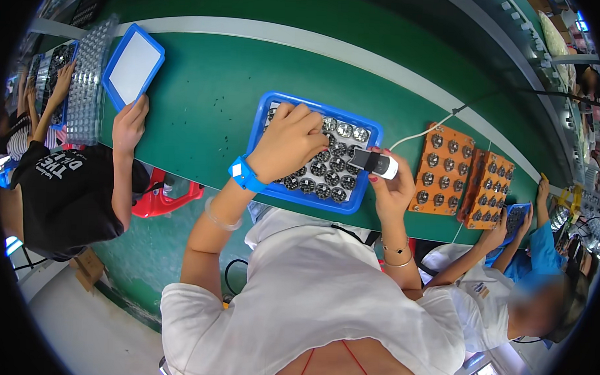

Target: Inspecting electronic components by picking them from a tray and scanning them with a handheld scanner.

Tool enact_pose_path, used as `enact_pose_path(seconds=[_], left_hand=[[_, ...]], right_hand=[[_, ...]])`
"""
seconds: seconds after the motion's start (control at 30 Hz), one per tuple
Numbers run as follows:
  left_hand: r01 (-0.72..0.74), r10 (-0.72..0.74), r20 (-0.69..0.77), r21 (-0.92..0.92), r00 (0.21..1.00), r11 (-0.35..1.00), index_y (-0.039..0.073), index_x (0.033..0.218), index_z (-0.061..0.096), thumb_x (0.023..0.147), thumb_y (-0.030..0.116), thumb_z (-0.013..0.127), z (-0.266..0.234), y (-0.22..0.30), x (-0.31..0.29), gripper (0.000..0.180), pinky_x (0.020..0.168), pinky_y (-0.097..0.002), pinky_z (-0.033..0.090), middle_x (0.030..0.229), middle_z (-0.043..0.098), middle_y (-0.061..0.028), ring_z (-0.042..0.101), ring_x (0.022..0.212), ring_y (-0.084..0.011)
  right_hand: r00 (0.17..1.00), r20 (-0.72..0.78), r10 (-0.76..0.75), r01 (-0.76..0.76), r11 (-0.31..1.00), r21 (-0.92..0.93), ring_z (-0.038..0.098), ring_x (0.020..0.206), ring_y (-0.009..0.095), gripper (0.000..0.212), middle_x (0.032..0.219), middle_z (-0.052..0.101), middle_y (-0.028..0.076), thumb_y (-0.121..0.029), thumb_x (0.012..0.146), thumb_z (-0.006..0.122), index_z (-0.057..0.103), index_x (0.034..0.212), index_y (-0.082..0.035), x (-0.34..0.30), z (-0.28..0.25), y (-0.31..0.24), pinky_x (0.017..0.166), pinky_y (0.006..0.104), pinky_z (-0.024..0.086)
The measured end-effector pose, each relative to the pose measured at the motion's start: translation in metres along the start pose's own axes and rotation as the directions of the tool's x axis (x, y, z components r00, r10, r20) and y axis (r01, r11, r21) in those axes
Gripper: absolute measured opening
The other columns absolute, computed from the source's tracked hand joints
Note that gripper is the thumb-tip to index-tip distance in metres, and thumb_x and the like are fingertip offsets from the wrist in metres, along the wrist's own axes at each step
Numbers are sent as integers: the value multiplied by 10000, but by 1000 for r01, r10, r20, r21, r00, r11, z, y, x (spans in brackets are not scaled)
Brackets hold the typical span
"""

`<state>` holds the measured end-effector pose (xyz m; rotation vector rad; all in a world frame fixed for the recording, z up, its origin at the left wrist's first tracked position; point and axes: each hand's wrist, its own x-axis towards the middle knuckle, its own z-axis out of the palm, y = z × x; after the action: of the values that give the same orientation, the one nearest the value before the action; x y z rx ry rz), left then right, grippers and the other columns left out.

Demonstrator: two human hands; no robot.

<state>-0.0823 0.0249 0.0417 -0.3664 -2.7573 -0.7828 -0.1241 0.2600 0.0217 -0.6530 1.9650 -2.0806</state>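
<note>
A blue plastic tray (257,130) lies on the green bench before me, filled with rows of small round metal-and-black parts (318,169) on a white liner. My left hand (288,144), with a blue band at the wrist, reaches over the tray's left half. Its fingers are curled and closed, their tips down among the parts; what they pinch is hidden. At the tray's right edge, my right hand (396,191) is closed around a small white-and-black corded handheld device (375,164). The device's dark end points left over the parts.
Orange fixture boards (441,171) holding similar round parts stand to the right. A pale cable (414,135) runs from the device toward the back right. At left, a co-worker's hand (130,125) touches a blue-rimmed white tray (134,66) beside clear plastic trays (89,81). Another person works at right.
</note>
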Motion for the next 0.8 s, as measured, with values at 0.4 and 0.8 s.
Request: enact_pose_path(seconds=[0.4, 0.8], left_hand=[[-19, 21, 41, -54, 999, 998, 174, 829, 682, 698, 227, 740, -3, 5, -16, 153, 766, -353, 322, 780, 441, 12, 461, 804, -183], [-55, 45, -103, -94, 994, 994, 174, 791, 677, 653, 210, 769, -3, 22, -18, 170, 782, -361, 342, 781, 453, 19, 482, 824, -192]], right_hand=[[986, 155, -63, 103, 958, -266, 603, 1052, 254, 395, 1114, 645, 166, 0, 730, 721, 611, 1109, 22, 2, 5, -9, 916, 344, 458], [967, 225, -120, 190, 927, -323, 628, 1025, 265, 419, 1087, 660, 157, 46, 664, 735, 649, 1072, 1, 5, 14, -10, 885, 340, 489]])
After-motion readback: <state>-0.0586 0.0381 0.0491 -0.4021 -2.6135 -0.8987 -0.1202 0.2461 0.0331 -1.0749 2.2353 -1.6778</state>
